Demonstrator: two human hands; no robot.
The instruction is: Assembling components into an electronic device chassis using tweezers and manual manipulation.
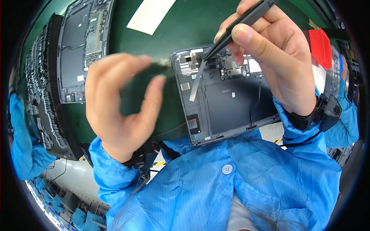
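Tweezers [250,17] sit pinched between the thumb and fingers of the right hand [279,56], their tips meeting the upper end of a thin pale strip [198,81] over the left part of an opened tablet [231,109] on the green table [146,44]. The blurred left hand [110,104] curves empty beside the tablet, thumb and fingers apart.
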